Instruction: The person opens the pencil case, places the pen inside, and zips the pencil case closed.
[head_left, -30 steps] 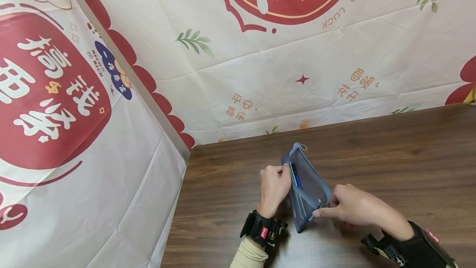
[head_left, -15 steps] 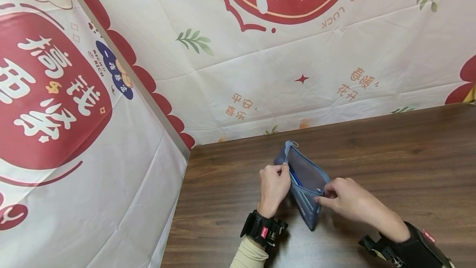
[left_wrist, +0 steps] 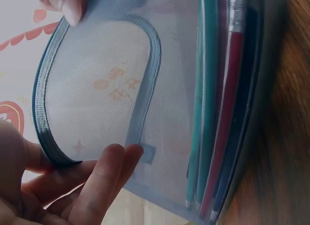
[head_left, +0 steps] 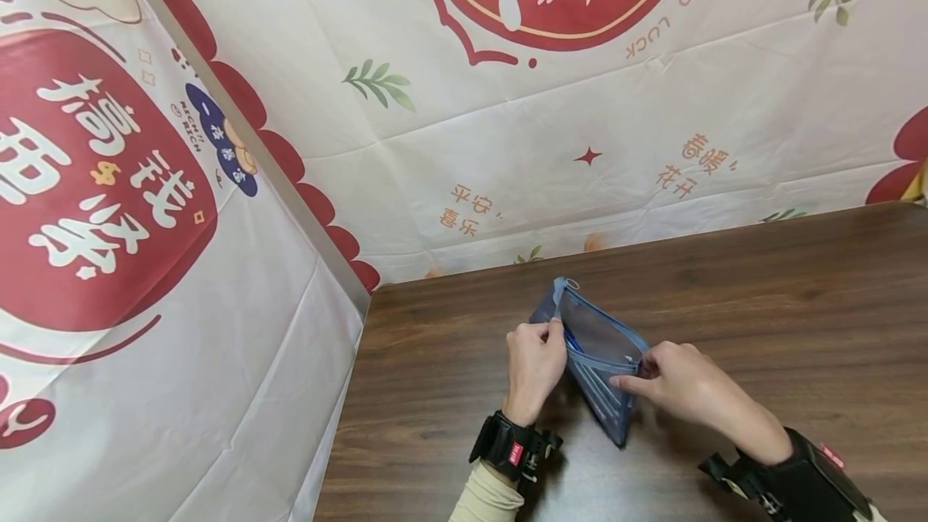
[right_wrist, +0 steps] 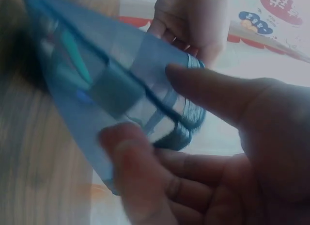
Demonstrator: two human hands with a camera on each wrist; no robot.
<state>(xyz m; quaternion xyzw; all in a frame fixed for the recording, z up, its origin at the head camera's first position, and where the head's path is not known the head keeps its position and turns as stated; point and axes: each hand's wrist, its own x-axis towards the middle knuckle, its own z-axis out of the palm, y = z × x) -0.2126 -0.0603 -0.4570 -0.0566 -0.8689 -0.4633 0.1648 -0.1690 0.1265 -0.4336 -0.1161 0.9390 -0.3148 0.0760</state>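
A blue mesh zipper pouch (head_left: 605,401) stands tilted over the table, its zipped mouth spread apart. On its left rim, my left hand (head_left: 534,362) pinches the edge between thumb and fingers. My right hand (head_left: 685,381) grips the right end of the mouth near the zipper. Through the mesh in the left wrist view, green pencils (left_wrist: 206,104) and a red pencil (left_wrist: 227,118) with a metal ferrule lie along the bottom. A blue pen (head_left: 573,342) shows inside the mouth. In the right wrist view the pouch's end (right_wrist: 116,89) is partly covered by the fingers.
The brown wooden table (head_left: 783,304) extends to the right and front. A white printed cloth (head_left: 507,119) hangs behind it, and another printed cloth panel (head_left: 239,361) stands along the left edge. Black camera straps (head_left: 511,449) sit on both wrists.
The pouch's lower end has swung to the right, and its top corner has shifted left. My right hand has moved slightly up with the pouch's right end; my left hand stays nearly in place.
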